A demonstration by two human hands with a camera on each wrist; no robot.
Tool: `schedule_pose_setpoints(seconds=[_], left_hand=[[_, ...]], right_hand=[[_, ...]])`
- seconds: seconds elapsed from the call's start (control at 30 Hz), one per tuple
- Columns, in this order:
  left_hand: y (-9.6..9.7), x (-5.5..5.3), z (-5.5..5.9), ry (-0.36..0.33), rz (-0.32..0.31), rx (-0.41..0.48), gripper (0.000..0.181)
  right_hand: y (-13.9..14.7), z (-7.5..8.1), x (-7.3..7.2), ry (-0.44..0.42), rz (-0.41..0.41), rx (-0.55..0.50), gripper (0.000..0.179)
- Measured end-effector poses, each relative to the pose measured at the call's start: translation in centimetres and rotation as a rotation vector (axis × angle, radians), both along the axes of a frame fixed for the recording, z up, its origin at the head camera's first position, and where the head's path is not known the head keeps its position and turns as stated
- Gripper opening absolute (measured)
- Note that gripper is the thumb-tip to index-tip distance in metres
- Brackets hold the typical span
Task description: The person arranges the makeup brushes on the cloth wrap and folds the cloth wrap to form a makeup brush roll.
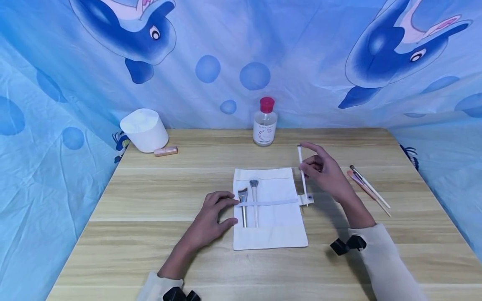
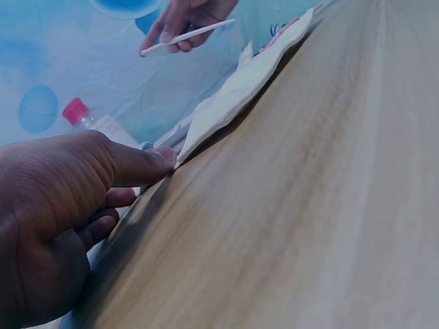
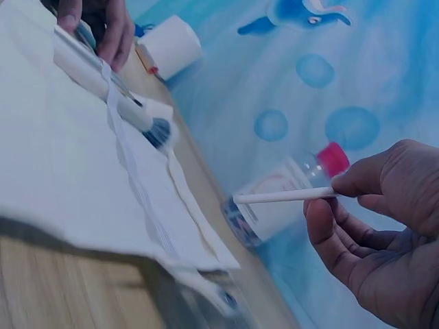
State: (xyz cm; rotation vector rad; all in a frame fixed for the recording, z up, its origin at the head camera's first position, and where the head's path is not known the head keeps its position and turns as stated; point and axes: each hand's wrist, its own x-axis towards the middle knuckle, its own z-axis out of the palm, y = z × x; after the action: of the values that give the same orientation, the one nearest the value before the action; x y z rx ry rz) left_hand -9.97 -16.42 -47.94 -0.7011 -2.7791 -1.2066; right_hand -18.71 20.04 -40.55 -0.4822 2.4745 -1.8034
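Observation:
A white cloth brush roll lies spread out on the table. Its elastic band holds two makeup brushes at the left side, one flat and angled, one fluffy. My left hand rests at the roll's left edge, with thumb and fingertips spread along it. Above the roll's right side, my right hand pinches a slim white-handled makeup brush between thumb and fingers, its dark tip pointing away. The handle's lower end overlaps the snap tab in the head view.
Several loose brushes lie right of my right hand. A clear bottle with a red cap stands at the back. A white paper roll and a pink tube are at the back left. A blue dolphin-print curtain hangs behind the table.

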Motion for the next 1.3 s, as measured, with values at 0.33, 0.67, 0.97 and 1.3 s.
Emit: schedule_pose_setpoints(seconds=[0.33,0.67,0.97,1.3], left_hand=[[0.0,-0.1,-0.1,0.022,-0.003,-0.004,0.045],[0.0,0.0,0.0,0.013,-0.011,0.000,0.044],[0.0,0.0,0.0,0.020,-0.014,-0.010,0.045],[-0.1,0.0,0.1,0.003,-0.007,-0.014,0.045]], right_hand=[[-2.8,-0.7,-1.0,0.020,0.046,-0.020,0.064],[-5.8,-2.1,-1.8,0.045,0.001,0.035,0.061],[-8.1,-2.6,-2.3,0.123,-0.011,0.059,0.063],[-9.2,-3.9,-2.4,0.069,0.004,0.108,0.061]])
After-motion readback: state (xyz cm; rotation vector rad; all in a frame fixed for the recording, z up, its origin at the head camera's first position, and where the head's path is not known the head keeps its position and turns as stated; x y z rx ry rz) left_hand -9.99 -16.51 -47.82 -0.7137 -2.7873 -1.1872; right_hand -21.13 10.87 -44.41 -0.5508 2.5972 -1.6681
